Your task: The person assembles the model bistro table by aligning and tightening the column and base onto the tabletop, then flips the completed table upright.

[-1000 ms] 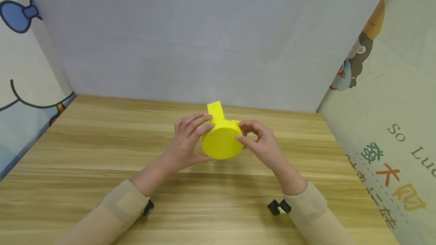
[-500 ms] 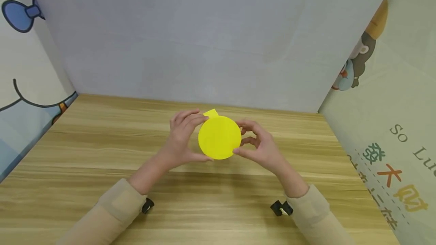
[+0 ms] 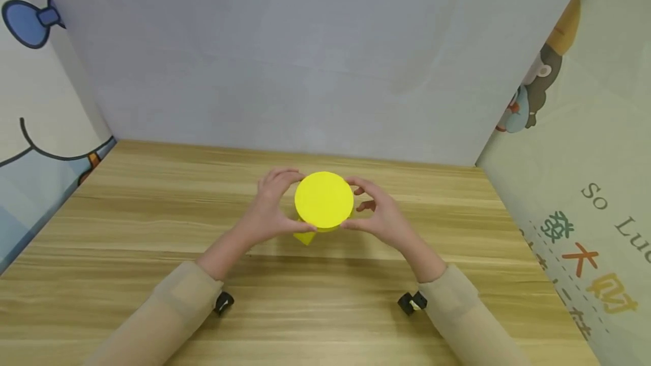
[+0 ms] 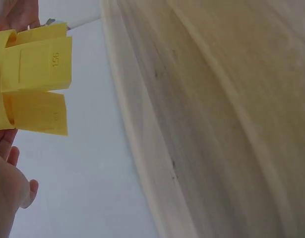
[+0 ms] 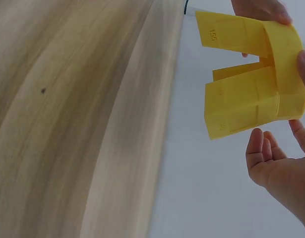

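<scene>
A yellow plastic piece (image 3: pixel 324 199) is held between both hands, its flat round face turned up toward the head camera. One corner of a leg (image 3: pixel 305 238) shows below the disc, on its near side. The left wrist view shows several flat legs (image 4: pixel 38 64) under the round rim, one with raised digits. The left hand (image 3: pixel 267 210) grips the rim's left side, thumb at the near edge and fingers at the far edge. On the other side the right hand (image 3: pixel 378 213) pinches the rim between thumb and forefinger, the other fingers loosely bent below.
A wood-grain table (image 3: pixel 152 213) lies beneath the hands. Behind it stands a plain pale grey backdrop (image 3: pixel 305 61). Printed cartoon sheets hang at the left (image 3: pixel 51 83) and right (image 3: pixel 585 129). A small black device is at each sleeve cuff.
The yellow piece has been tipped over between the hands: a leg that pointed away beyond the disc now shows on the near side, below it. Both hands keep hold of the rim.
</scene>
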{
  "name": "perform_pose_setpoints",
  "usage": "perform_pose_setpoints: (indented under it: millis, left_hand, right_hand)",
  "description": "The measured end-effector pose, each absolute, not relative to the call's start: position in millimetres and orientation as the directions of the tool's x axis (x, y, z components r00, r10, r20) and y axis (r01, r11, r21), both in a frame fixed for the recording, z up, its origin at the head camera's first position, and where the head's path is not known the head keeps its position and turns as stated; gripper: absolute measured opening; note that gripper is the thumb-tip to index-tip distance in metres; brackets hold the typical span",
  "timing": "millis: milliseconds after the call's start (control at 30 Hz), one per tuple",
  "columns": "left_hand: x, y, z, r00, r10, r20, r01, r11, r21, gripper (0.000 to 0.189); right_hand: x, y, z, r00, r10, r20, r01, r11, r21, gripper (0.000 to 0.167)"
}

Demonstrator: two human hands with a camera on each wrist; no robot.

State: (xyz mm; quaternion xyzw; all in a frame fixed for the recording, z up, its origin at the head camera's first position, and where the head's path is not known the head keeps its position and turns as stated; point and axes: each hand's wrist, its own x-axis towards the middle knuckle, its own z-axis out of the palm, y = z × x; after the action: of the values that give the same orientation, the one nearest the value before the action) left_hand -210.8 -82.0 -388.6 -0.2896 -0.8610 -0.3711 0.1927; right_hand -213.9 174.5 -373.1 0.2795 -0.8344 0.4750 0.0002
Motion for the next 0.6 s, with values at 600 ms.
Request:
perform_pose_setpoints:
  millis: [600]
  left_hand:
    - [-231.0, -74.4, -407.9, -0.935, 0.322, 0.15, 0.34, 0.689, 0.64, 0.089]
  right_hand:
    - [-249.2, 177.8, -403.8, -0.88, -0.475, 0.012, -0.283, 0.502, -0.817, 0.069]
